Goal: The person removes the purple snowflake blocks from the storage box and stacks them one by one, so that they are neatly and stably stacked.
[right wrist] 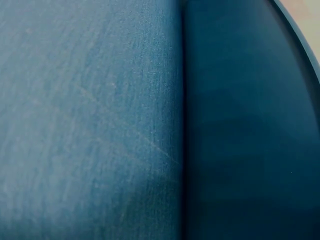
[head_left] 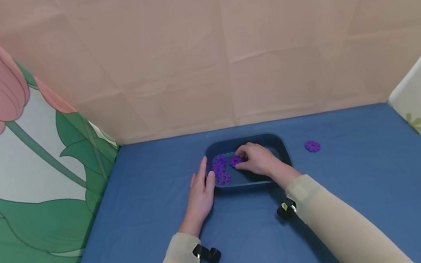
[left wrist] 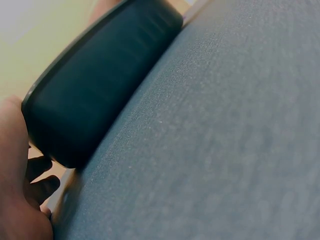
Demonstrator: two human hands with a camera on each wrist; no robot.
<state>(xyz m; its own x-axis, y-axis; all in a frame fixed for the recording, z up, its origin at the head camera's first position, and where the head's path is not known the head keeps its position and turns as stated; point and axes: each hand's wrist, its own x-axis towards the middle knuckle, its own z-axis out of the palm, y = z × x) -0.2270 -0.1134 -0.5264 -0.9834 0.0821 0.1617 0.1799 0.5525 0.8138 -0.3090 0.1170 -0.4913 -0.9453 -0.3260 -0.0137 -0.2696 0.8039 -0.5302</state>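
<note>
In the head view, the right hand (head_left: 259, 159) pinches a purple disc (head_left: 235, 161) between thumb and fingers, inside a dark tray (head_left: 251, 184). The left hand (head_left: 200, 194) lies with fingers extended against the tray's near-left side; more purple discs (head_left: 221, 170) cluster in the tray just beyond its fingertips. Another loose disc (head_left: 312, 146) lies on the surface (head_left: 252, 246), right of the right hand. The pinched disc looks light, stiff and perhaps slightly slick, hardly fragile; its notched edge should suit a fingertip pinch from opposite sides.

In the left wrist view, the left hand touches the tray's end near its rim.

The right wrist view shows the tray's outer wall and the surface; the right hand's grip cannot be told there.
</note>
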